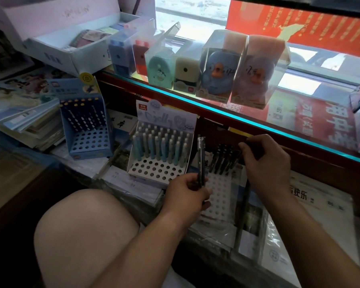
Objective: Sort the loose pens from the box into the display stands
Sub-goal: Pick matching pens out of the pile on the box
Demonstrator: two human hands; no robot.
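Observation:
My left hand [187, 194] grips a few black pens [201, 161] that stick upright from my fist. My right hand [266, 161] pinches one black pen near the back rows of a white holed display stand [218, 192], where several black pens [224, 159] stand. To the left is a white stand [156, 169] with several pale blue and teal pens [160, 144] in its rear holes. Further left, a blue stand [87, 142] holds dark blue dotted pens [81, 115] at the back. The pen box is not visible.
A glass counter with a teal edge [227, 113] overhangs the stands and carries boxed pencil sharpeners [222, 65]. Stacked notebooks [27, 121] lie at the left, wrapped paper packs [299, 225] under and right of the stands. My bare knee [85, 231] is at the lower left.

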